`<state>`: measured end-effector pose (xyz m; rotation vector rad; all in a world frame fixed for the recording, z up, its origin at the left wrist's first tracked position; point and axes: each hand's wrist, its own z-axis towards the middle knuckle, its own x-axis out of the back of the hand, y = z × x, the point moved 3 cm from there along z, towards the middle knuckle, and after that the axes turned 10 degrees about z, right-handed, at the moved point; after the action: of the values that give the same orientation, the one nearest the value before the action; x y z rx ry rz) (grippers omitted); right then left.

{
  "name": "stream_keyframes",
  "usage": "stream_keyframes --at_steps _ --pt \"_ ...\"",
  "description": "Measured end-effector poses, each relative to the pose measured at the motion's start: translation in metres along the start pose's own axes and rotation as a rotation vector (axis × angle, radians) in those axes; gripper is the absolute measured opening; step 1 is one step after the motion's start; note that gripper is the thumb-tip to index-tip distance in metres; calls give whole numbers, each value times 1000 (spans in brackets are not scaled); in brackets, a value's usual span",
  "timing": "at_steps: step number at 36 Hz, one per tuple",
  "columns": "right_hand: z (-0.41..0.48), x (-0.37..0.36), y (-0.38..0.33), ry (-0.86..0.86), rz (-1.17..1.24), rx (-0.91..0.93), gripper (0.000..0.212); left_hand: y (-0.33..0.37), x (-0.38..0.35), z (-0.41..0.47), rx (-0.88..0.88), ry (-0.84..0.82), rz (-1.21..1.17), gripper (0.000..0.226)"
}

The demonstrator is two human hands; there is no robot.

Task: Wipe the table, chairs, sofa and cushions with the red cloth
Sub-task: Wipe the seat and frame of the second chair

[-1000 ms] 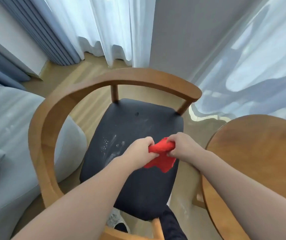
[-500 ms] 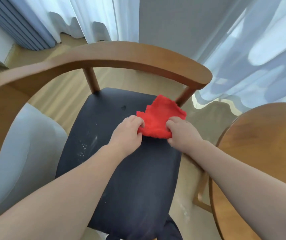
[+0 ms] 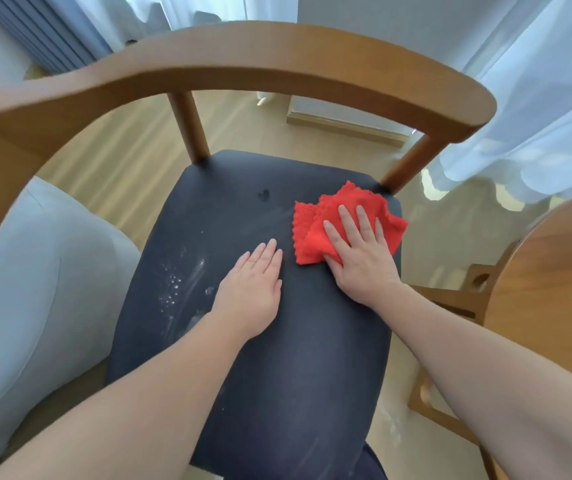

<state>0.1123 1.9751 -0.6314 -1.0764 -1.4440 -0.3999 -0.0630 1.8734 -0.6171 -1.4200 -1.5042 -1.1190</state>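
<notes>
A wooden chair (image 3: 243, 60) with a curved backrest and a dark blue seat (image 3: 277, 358) fills the view. The red cloth (image 3: 312, 237) lies folded on the far right part of the seat. My right hand (image 3: 357, 251) presses flat on the cloth with straight fingers. My left hand (image 3: 250, 289) rests flat on the bare seat just left of the cloth, apart from it. White dusty specks (image 3: 177, 285) mark the seat's left side.
A round wooden table (image 3: 554, 278) stands at the right edge. A pale grey sofa (image 3: 28, 289) sits close on the left. Sheer white curtains (image 3: 537, 98) hang behind and to the right. Wooden floor shows beyond the chair.
Both hands gripped the bunched cloth before. Now the cloth lies spread on the seat, the right hand is flat on it and the left hand has let go onto the seat. The camera moved closer.
</notes>
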Motion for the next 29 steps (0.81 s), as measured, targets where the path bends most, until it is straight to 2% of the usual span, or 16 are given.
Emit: stream_keyframes --at_steps 3,6,11,17,23,29 --pt "17 3 5 46 16 -21 51 0 -10 -3 15 13 -19 54" --pt "39 8 12 37 -17 -94 54 2 -15 -3 29 25 -44 54" --pt "56 10 19 -30 -95 -128 77 0 -16 -3 19 40 -64 54" --pt "52 15 16 64 50 -88 50 -2 -15 -2 10 20 -85 53" --pt "3 11 3 103 165 33 42 -5 -15 -1 -10 -33 -73 54" --pt "-66 -10 -17 118 160 90 42 -3 -12 -1 -9 -72 -67 55"
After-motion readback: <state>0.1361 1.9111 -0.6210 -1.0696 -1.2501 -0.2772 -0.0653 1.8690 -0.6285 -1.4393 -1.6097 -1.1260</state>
